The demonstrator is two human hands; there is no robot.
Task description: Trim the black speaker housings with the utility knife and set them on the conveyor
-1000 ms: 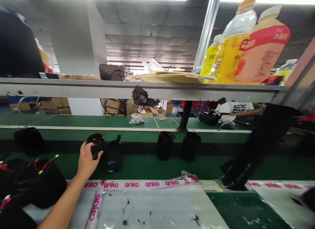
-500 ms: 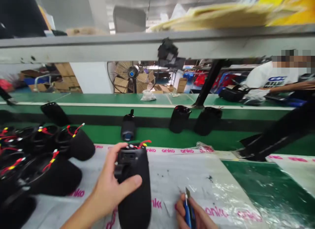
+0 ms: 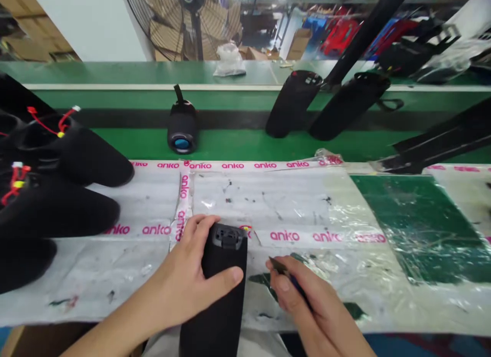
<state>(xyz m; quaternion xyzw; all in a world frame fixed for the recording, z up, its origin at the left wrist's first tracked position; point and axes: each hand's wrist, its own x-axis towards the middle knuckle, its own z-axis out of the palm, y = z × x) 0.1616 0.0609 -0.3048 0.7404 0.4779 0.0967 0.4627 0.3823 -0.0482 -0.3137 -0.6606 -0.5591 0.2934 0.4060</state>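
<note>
My left hand [image 3: 192, 280] is wrapped round a black fabric-covered cylinder [image 3: 220, 306] near the front edge of the table. Its near end runs out of the picture at the bottom, and the far end shows a small port panel [image 3: 229, 236] with a bit of red wire beside it. To the right, my right hand [image 3: 307, 300] is closed round a utility knife [image 3: 293, 283], whose blade points up and left, a short way from the cylinder. Most of the knife's handle is hidden by my fingers.
Several black cylinders [image 3: 88, 152] with red wires lie at the left. A small black speaker [image 3: 183, 127] and two black cylinders [image 3: 293, 104] stand on the green strip behind. A dark metal arm [image 3: 445, 142] is at the right. Plastic film [image 3: 284, 203] covers the table.
The view has tilted down towards the table. The cylinder in my left hand now shows its port panel facing more upward, and my right hand with the knife has come nearer to it.
</note>
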